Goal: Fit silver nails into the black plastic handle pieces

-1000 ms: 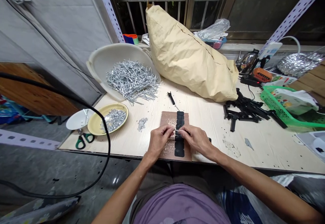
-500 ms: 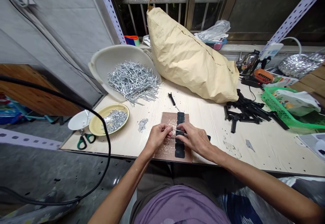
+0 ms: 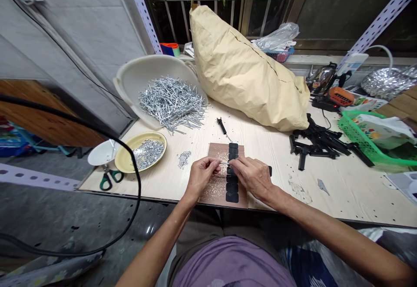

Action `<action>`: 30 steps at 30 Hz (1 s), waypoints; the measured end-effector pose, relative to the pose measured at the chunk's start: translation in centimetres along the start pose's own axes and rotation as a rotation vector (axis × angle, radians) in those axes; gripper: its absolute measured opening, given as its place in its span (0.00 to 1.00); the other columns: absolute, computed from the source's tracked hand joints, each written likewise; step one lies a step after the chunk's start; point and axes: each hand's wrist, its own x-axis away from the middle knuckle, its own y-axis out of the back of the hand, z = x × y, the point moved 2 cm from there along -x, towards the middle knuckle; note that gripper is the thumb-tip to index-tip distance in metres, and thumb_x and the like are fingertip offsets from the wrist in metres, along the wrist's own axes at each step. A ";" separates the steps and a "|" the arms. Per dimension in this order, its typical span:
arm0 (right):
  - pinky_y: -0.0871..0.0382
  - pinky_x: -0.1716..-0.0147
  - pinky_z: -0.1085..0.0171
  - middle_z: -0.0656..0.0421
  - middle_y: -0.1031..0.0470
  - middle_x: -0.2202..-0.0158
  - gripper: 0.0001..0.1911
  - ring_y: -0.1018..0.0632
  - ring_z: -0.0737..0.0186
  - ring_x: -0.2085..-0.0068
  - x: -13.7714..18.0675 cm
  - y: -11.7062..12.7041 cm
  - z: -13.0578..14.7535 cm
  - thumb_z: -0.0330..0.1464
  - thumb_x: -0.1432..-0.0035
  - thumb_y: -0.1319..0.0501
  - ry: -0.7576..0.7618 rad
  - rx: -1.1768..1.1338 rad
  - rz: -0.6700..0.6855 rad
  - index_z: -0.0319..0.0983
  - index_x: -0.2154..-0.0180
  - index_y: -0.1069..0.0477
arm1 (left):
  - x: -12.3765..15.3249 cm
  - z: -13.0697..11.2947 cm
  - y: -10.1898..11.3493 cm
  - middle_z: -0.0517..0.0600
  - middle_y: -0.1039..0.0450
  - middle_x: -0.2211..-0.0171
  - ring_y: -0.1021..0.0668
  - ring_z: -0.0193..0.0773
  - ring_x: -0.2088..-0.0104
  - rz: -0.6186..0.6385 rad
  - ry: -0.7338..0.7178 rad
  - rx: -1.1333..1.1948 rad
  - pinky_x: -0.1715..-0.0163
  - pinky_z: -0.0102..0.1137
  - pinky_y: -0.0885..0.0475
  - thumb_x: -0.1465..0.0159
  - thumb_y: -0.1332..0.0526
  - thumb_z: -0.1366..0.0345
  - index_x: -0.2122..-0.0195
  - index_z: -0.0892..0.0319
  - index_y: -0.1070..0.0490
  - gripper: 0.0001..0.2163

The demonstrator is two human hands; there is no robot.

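A: Hands?
B: Left hand at centre of frame, thumb and forefinger closed, gripping the left end of a thin silvery metal rod; right hand just right of it, palm down, fingers bunched at the rod's right end; its fingertips are partly hidden, so cannot tell whether they pinch it.
A: Rod position?
B: Frame centre, roughly level, between the hands; over a brown wood-grain board flecked with pale bits; a column of black rounded-corner pads runs down the board's right half, partly covered by the right hand.
A: Nearby?
B: Black-handled tool with a thin metal shaft just above the board, shaft toward the pads; small loose heap of silvery bits left of the board.
A: Left side of frame?
B: Big white plastic basin upper left of centre, tipped, long silvery metal pins piled in its mouth; yellow oval dish below it, holding small silvery pieces; green-handled scissors lower left of the dish.
A: Right?
B: Pile of black plastic parts right of centre; green perforated plastic basket at right edge; large beige paper sack lies across upper centre.
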 end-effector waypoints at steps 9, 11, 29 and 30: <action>0.44 0.73 0.69 0.64 0.26 0.71 0.17 0.28 0.67 0.70 -0.7 -0.6 -1.0 0.41 0.35 0.53 -0.284 -0.543 0.331 0.42 0.68 0.31 | 0.0 0.2 -0.1 0.48 0.25 0.75 0.26 0.31 0.75 0.049 0.085 0.125 0.71 0.26 0.30 0.45 0.36 0.55 0.69 0.63 0.25 0.14; 0.43 0.72 0.68 0.64 0.25 0.68 0.13 0.26 0.66 0.68 -0.6 -0.3 -0.9 0.40 0.36 0.51 -0.289 -0.517 0.282 0.44 0.63 0.31 | 0.0 0.3 -0.1 0.48 0.25 0.75 0.26 0.30 0.77 0.081 0.153 0.227 0.73 0.26 0.30 0.47 0.34 0.55 0.69 0.64 0.26 0.15; 0.45 0.79 0.70 0.58 0.31 0.63 0.14 0.30 0.68 0.70 -2.0 -4.2 -8.9 0.38 0.35 0.51 -0.136 -0.114 0.049 0.39 0.62 0.30 | 1.2 2.7 -0.2 0.52 0.31 0.66 0.27 0.36 0.68 -0.102 -0.207 -0.520 0.63 0.33 0.30 0.36 0.46 0.57 0.47 0.62 0.31 0.20; 0.45 0.78 0.70 0.57 0.31 0.63 0.15 0.30 0.68 0.69 -2.4 -4.6 -9.2 0.38 0.34 0.51 -0.115 -0.112 0.053 0.38 0.63 0.30 | 1.6 2.9 -0.3 0.52 0.31 0.65 0.27 0.36 0.67 -0.102 -0.225 -0.535 0.62 0.33 0.30 0.36 0.46 0.57 0.48 0.62 0.31 0.19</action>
